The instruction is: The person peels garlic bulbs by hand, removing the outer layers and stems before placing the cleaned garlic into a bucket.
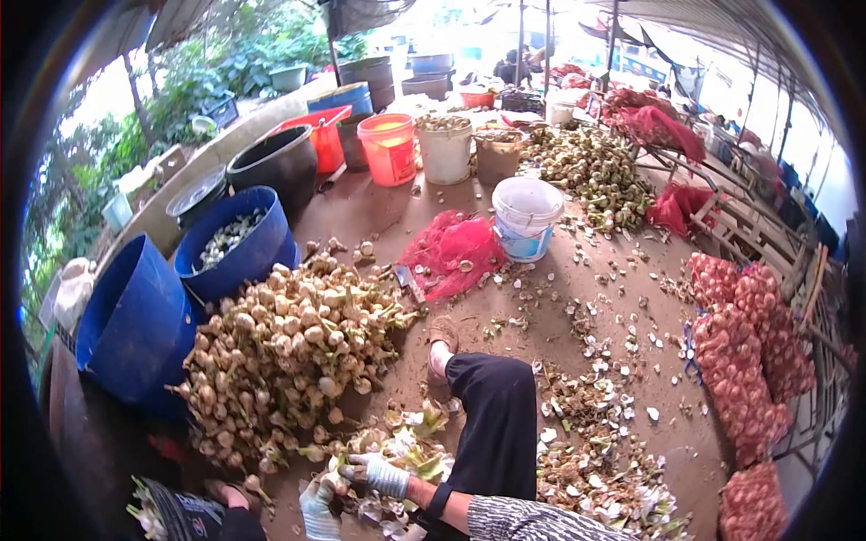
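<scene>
My left hand (319, 510), in a pale striped work glove, is closed around a garlic bulb (335, 478) at the bottom of the view. My right hand (382, 475), gloved the same way, meets it from the right with its fingers bent against the bulb. Whatever else those fingers hold is too small to tell. Under and beyond both hands lie loose garlic skins and leaves (419, 448). A large heap of whole garlic bulbs with stalks (298, 338) rises just ahead and to the left.
Blue tubs (135, 316) stand left of the heap. A white bucket (528, 212) stands beside red netting (451, 257). Peelings (600, 469) litter the floor right of my leg (496, 415). Filled red mesh sacks (740, 379) line the right. Another garlic heap (595, 176) lies farther back.
</scene>
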{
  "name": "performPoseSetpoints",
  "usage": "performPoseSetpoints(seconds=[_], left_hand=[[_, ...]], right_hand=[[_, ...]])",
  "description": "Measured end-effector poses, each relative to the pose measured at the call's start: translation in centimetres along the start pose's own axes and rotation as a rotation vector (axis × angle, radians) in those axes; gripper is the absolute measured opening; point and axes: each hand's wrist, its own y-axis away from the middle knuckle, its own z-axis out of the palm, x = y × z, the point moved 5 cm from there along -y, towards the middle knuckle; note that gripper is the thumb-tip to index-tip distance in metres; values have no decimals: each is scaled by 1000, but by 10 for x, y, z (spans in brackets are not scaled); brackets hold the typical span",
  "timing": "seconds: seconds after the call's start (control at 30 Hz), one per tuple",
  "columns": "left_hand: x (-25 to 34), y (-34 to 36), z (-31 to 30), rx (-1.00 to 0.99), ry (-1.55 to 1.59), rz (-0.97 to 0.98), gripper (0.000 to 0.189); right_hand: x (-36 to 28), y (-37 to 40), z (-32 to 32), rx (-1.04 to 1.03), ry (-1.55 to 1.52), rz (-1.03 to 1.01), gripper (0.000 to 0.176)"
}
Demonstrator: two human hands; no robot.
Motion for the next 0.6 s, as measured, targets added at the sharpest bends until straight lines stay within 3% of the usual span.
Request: performPoseSetpoints(seconds=[0.03,0.07,0.1,0.2,0.23,0.3,0.33,0.4,0.43,0.53,0.6], left_hand=[[-5,-4,-7,11,-113,-10,42],[-10,-7,-16,28,-222,-20,46],[-20,-9,-30,46,-278,-75,53],[25,13,18,75,-603,319,50],[34,19,23,71,-605,317,50],[20,25,17,179,-79,-160,34],[9,22,9,112,138,-129,26],[-33,9,-29,211,504,-222,29],[-23,12,-20,210,509,-219,29],[2,14,6,42,314,-221,30],[18,14,4,114,-427,77,35]], right_hand=[[8,-2,1,27,-205,1,32],[11,-4,-1,-9,134,-85,32],[11,-5,-2,14,85,-37,33],[-17,8,1,10,83,118,37],[-14,7,3,-35,17,111,36],[-15,9,9,-127,-162,108,34],[-16,11,13,-129,-159,114,34],[-23,8,14,-26,-270,33,33],[-5,3,15,-30,-371,106,32],[13,-1,21,-17,-512,90,29],[14,5,20,4,-526,131,24]])
